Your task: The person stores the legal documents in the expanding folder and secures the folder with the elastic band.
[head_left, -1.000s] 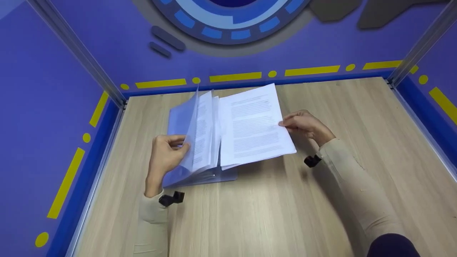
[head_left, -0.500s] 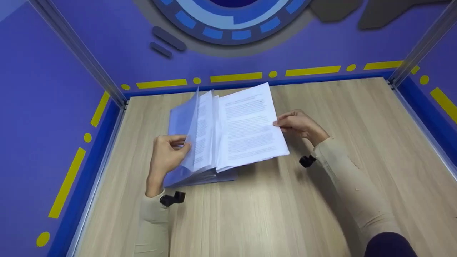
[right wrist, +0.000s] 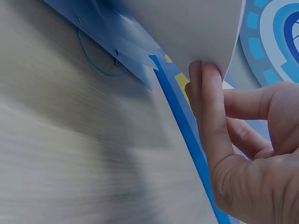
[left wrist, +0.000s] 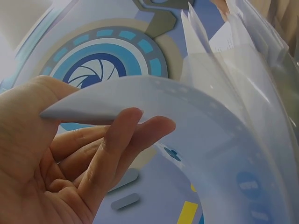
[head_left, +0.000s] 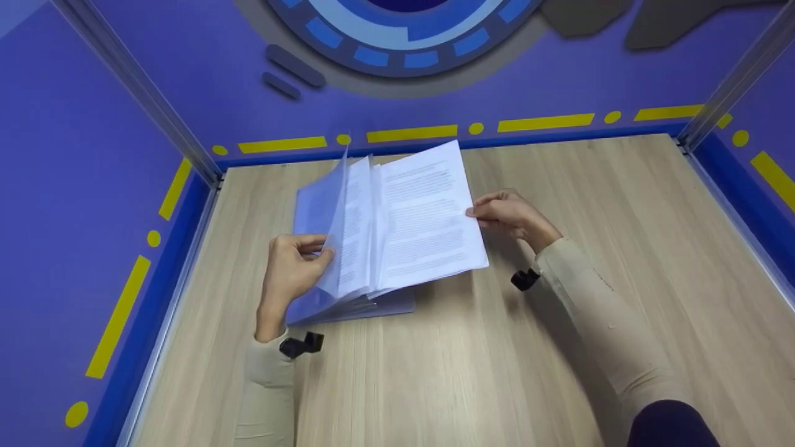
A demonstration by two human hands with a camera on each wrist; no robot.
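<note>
A translucent plastic folder (head_left: 313, 208) lies spread on the table with printed pages and clear pockets standing partly raised in it. My left hand (head_left: 289, 267) pinches the edge of a clear plastic leaf (left wrist: 154, 91), which bends in a curve away from the thumb in the left wrist view. To the right, my right hand (head_left: 512, 214) pinches the outer edge of some printed paper sheets (head_left: 428, 223) between thumb and fingers. The sheets tilt above the table, their inner edge overlapping the pockets. From the right wrist, the blank underside of the paper (right wrist: 191, 28) shows above the fingertips.
The wooden table (head_left: 410, 385) ends at a blue patterned back wall (head_left: 205, 81), close behind the folder. A thin elastic cord (right wrist: 88, 58) loops from the folder's underside. Black wrist mounts (head_left: 301, 344) sit at both cuffs.
My right hand has moved left with the printed sheets, whose inner edge now overlaps the folder's pockets more. My left hand keeps its pinch on the clear leaf, almost still.
</note>
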